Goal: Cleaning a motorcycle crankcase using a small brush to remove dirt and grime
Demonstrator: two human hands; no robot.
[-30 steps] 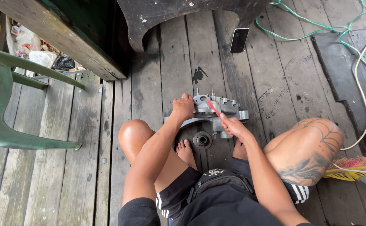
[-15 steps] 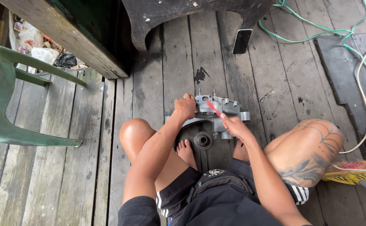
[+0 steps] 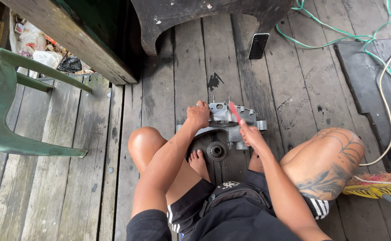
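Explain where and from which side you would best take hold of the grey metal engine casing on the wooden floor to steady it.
Probably its left end, gripped from above over the top edge, as the left hand does. The grey metal casing stands on edge on the plank floor with studs on top, and the right hand works a red-handled tool from the right, so the left end stays free.

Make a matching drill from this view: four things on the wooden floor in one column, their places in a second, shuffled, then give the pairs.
Things:
1. red-handled tool
2. metal engine casing
3. phone
4. green plastic chair

Places:
A. at the left edge of the view
B. in the right hand
C. under the left hand, in front of the knees
D. lying on the boards beyond the casing

Pairs: 1-B, 2-C, 3-D, 4-A
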